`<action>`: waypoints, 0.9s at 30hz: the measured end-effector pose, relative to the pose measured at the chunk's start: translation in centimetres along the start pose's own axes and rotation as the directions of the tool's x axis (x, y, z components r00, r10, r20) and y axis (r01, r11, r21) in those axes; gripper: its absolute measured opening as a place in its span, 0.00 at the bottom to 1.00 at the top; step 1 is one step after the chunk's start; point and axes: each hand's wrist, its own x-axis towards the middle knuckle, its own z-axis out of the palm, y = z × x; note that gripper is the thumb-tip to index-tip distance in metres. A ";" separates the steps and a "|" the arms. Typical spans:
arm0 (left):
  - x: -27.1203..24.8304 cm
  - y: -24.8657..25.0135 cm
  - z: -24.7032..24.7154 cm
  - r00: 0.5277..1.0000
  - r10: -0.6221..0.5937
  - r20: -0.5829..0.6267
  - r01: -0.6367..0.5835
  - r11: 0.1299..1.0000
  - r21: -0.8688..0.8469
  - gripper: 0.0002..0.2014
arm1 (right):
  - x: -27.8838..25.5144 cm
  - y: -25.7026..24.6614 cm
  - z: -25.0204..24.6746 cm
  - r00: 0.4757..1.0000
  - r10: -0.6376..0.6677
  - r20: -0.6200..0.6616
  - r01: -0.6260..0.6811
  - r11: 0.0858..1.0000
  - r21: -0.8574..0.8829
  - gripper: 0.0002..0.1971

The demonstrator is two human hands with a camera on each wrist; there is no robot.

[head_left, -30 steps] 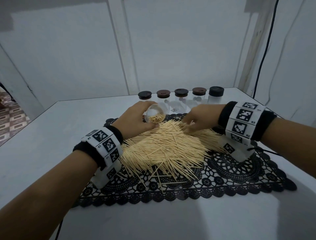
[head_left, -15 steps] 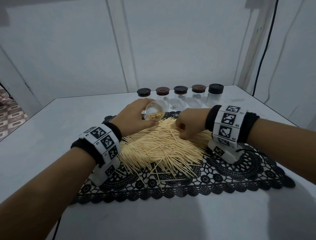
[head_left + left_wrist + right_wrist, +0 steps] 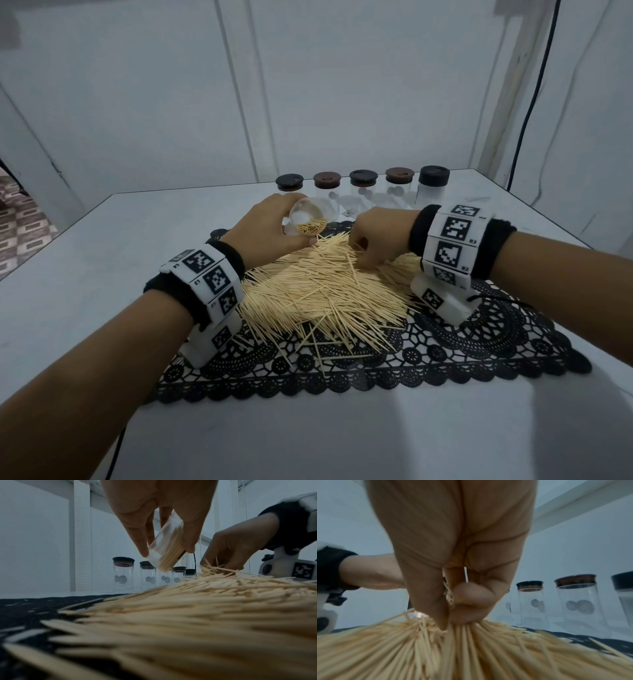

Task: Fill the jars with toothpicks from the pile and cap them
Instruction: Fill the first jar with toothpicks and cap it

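Note:
A big pile of toothpicks (image 3: 325,291) (image 3: 188,615) (image 3: 471,649) lies on a black lace mat (image 3: 445,346). My left hand (image 3: 270,233) (image 3: 164,524) grips an uncapped clear jar (image 3: 307,219) (image 3: 165,547), tilted with its mouth toward me and partly filled with toothpicks, just above the pile's far edge. My right hand (image 3: 373,236) (image 3: 452,599) is curled down into the pile beside the jar, pinching a small bunch of toothpicks between thumb and fingers. Several capped jars (image 3: 363,190) (image 3: 123,574) (image 3: 578,601) stand in a row behind the mat.
The white table (image 3: 102,257) sits in a corner of white walls. Its right edge runs close behind the rightmost jar (image 3: 433,186). A black cable (image 3: 534,85) hangs down the right wall. An open floor area (image 3: 17,222) shows at the left.
My right hand has slid left along the pile toward the jar and curled tighter on toothpicks. The left hand keeps the tilted jar in nearly the same place.

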 end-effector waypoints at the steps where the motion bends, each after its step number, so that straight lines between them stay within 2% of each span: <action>1: 0.0 0.0 0.0 1.000 -0.002 -0.003 0.002 1.000 0.005 0.32 | -0.1 0.1 0.0 1.000 -0.001 -0.021 0.001 1.000 0.002 0.17; 7: 0.2 -0.2 0.1 1.000 -0.019 0.007 0.019 1.000 0.024 0.34 | -0.7 0.6 -0.7 0.993 0.001 -0.117 0.002 1.000 0.028 0.18; 11: 0.2 -0.3 0.0 1.000 -0.024 0.003 0.023 0.999 0.027 0.34 | -1.1 1.2 -0.7 0.989 0.056 -0.138 -0.027 0.979 0.203 0.13; 15: 0.1 -0.3 0.0 0.999 -0.051 0.019 0.051 0.999 0.012 0.34 | -2.0 1.6 -1.2 0.977 0.110 -0.183 -0.029 0.916 0.399 0.14; 21: -0.2 0.0 -0.1 0.995 -0.089 0.047 0.089 0.996 0.010 0.34 | -3.5 1.3 -2.7 0.950 0.129 -0.284 0.089 0.760 0.644 0.09; 24: -0.3 0.2 -0.2 0.994 -0.092 0.061 0.092 0.996 0.002 0.31 | -3.7 0.8 -3.6 0.930 0.158 -0.332 0.179 0.594 0.784 0.01; 27: -0.4 0.4 -0.1 0.993 -0.077 0.086 0.076 0.997 0.015 0.30 | -3.3 0.1 -4.2 0.900 0.182 -0.397 0.267 0.491 0.830 0.06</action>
